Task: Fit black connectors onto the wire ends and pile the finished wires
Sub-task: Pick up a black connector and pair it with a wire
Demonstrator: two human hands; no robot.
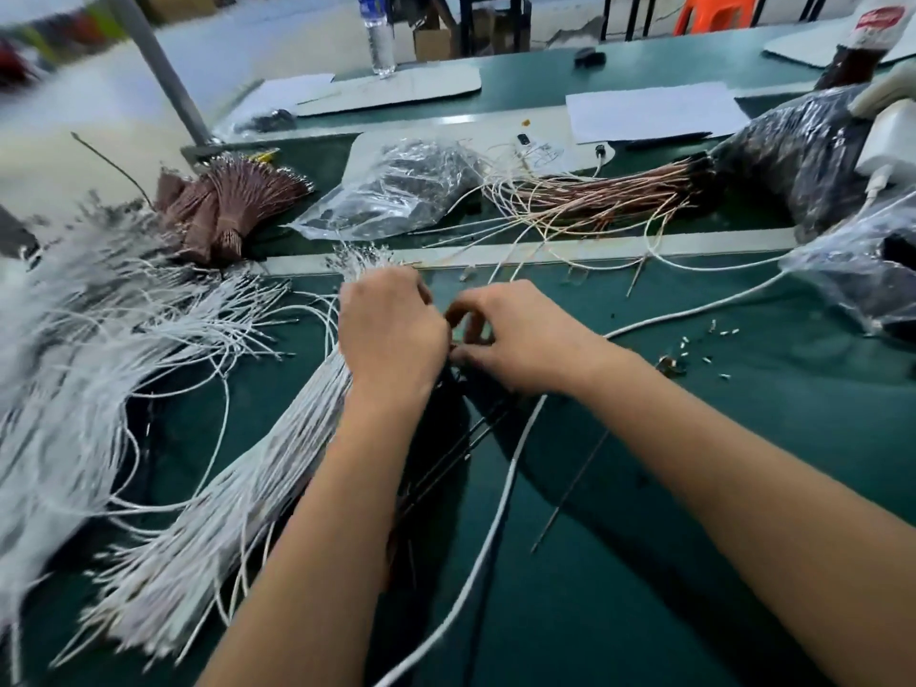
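My left hand (391, 329) and my right hand (515, 339) meet at the middle of the green table (743, 438), fingertips pinched together over something small that the fingers hide. My left hand also lies over a thick bundle of white wires (238, 493) that runs down to the left. A single white wire (500, 508) trails from under my right hand toward me. A big heap of white wires (64, 339) fills the left side, blurred. A clear bag of black connectors (401, 190) lies beyond my hands.
Brown wire bundles lie at the back left (223, 205) and back right (609, 195). Dark plastic bags (803, 151) sit at the right. Small metal terminals (704, 349) are scattered right of my hands. A water bottle (379, 32) and white sheets (654, 111) are farther back.
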